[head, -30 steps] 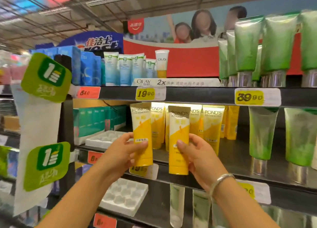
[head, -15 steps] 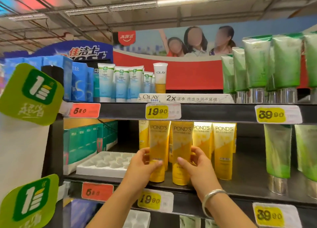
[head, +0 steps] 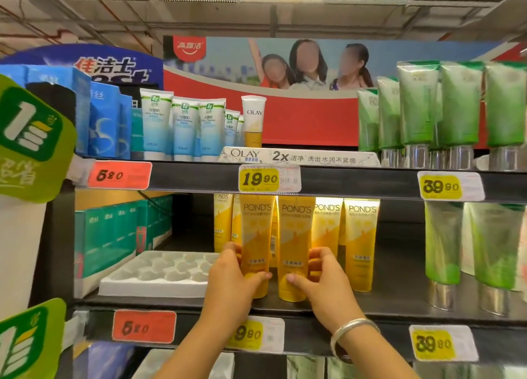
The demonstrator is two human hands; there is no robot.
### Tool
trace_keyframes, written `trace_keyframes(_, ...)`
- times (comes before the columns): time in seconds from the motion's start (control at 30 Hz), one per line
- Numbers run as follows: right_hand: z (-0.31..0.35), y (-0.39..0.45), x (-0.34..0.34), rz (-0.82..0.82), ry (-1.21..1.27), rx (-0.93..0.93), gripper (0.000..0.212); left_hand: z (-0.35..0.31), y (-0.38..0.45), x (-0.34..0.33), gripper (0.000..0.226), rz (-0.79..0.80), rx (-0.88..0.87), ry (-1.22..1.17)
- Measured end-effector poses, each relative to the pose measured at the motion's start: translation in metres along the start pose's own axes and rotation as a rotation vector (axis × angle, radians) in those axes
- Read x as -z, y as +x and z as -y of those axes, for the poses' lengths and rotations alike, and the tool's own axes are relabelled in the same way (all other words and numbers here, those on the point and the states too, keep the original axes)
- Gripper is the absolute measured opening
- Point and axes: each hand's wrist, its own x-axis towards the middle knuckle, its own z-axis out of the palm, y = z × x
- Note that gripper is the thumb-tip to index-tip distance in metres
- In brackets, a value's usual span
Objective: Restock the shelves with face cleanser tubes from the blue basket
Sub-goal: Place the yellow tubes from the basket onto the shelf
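Hands each grip a yellow POND'S tube upright on middle shelf: left hand around left tube, right hand around right tube, tubes side by side. More POND'S tubes just right; white tray left.

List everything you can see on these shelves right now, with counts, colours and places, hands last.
POND'S tubes: at least six, yellow, middle shelf centre; front two held.
Green tubes: several, silver caps, top and middle shelves, right.
Face cleanser tubes: about five, white-blue, top shelf, left of centre.
OLAY tube: one, white-gold, top shelf centre.
Blue boxes: several, top shelf left.
Teal boxes: several, middle shelf left.
Tray: one, white, empty, middle shelf.
Price tags: six; two red, four yellow, shelf edges.
Left hand: grips left front tube.
Right hand: grips right front tube; silver bracelet.
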Motion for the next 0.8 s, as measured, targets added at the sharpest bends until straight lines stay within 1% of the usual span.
trace_keyframes(0.23,0.005,0.004,0.0,-0.026,-0.057,-0.008,0.035,-0.001,0.007,-0.002,0.046,0.043,-0.014,-0.027)
trace_keyframes(0.53,0.005,0.007,-0.002,-0.027,-0.083,-0.016,0.035,0.0,0.007,-0.004,0.045,0.041,-0.013,-0.031)
trace_keyframes(0.57,0.006,0.006,-0.001,-0.027,-0.082,-0.017,0.035,-0.001,0.006,-0.004,0.047,0.034,-0.013,-0.03)
trace_keyframes(0.7,0.007,0.001,0.01,-0.045,-0.06,-0.008,0.035,-0.005,0.0,0.001,0.067,-0.046,-0.054,-0.011)
trace_keyframes(0.73,0.009,0.0,0.014,-0.062,-0.054,0.004,0.034,-0.008,-0.001,0.005,0.067,-0.072,-0.08,-0.019)
trace_keyframes(0.8,0.015,-0.002,0.021,-0.103,-0.024,0.048,0.027,-0.014,-0.003,0.014,0.06,-0.099,-0.132,-0.053)
